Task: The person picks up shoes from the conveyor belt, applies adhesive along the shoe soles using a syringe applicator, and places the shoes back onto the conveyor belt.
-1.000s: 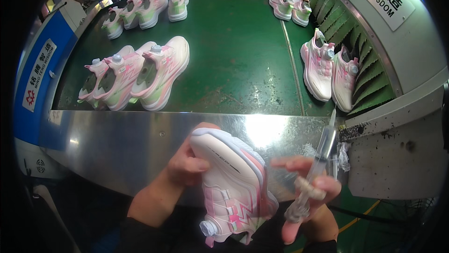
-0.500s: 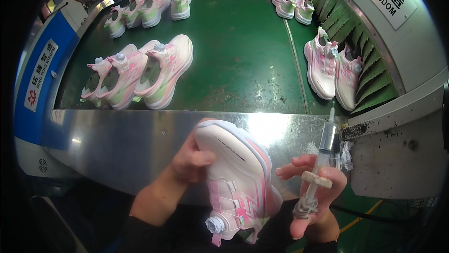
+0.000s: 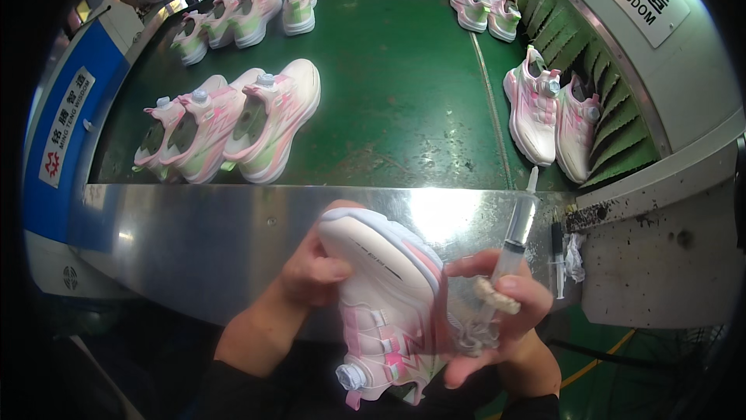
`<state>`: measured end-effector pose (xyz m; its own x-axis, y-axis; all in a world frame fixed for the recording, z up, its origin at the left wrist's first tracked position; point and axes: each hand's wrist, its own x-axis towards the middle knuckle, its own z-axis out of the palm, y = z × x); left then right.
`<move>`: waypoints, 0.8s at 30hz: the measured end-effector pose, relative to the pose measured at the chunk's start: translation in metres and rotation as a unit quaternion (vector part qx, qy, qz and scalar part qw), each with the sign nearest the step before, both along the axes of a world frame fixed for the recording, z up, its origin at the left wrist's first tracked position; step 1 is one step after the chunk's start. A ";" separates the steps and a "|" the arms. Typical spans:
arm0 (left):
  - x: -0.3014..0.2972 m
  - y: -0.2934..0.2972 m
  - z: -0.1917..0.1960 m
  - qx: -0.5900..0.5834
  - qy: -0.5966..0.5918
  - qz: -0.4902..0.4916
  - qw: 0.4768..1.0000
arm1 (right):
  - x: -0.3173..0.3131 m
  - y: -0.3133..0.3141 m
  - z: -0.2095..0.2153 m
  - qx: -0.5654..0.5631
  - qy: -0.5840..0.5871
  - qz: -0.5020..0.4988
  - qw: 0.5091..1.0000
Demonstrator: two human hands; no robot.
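My left hand (image 3: 311, 274) is closed around the toe end of a pale pink and white sneaker (image 3: 381, 288). The shoe is tilted with its toe up and away from me, and a white dial (image 3: 351, 377) and pink pull tab are at the near end. In my right hand (image 3: 522, 303) is a clear syringe (image 3: 521, 222), its tip pointing up and away. A beige wrapping surrounds its barrel, and a clear wrapped bundle sits at its lower end. Slightly blurred, the right fingers are at the sneaker's right side; whether they touch it I cannot tell.
A steel ledge (image 3: 194, 226) fronts a green conveyor belt (image 3: 388, 94). Several similar sneakers (image 3: 272, 121) stand on the belt's left, with more (image 3: 532, 113) by green flaps (image 3: 622, 132) on the right. A second syringe (image 3: 558, 261) and crumpled white tissue (image 3: 574, 257) lie at the ledge's right.
My right hand has moved left with the syringe, closer to the sneaker. The sneaker and my left hand have shifted slightly left. The second syringe is now more exposed.
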<state>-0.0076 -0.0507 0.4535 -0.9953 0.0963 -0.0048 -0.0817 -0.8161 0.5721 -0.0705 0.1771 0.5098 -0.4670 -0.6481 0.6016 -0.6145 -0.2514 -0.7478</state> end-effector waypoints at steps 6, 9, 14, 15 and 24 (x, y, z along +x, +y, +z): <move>-0.003 0.002 0.000 0.014 -0.009 -0.006 1.000 | 0.009 -0.008 -0.014 -0.121 -0.319 -0.047 0.939; -0.004 -0.002 0.004 0.011 -0.024 -0.018 0.999 | 0.023 -0.012 -0.006 -0.087 -0.450 0.002 0.889; -0.007 0.002 0.004 0.013 -0.036 -0.029 0.999 | 0.010 0.013 -0.003 0.002 -0.133 -0.007 0.991; -0.006 0.002 0.003 0.008 -0.040 -0.022 0.999 | 0.010 0.013 0.003 0.002 -0.134 -0.006 0.991; -0.007 0.002 -0.005 -0.027 -0.008 0.003 1.000 | 0.008 -0.008 0.020 0.193 0.176 -0.091 0.961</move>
<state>-0.0144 -0.0486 0.4490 -0.9957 0.0888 -0.0252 -0.0856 -0.7852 0.6133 -0.0629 0.1693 0.5300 -0.4058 -0.7819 0.4733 -0.8535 0.1389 -0.5023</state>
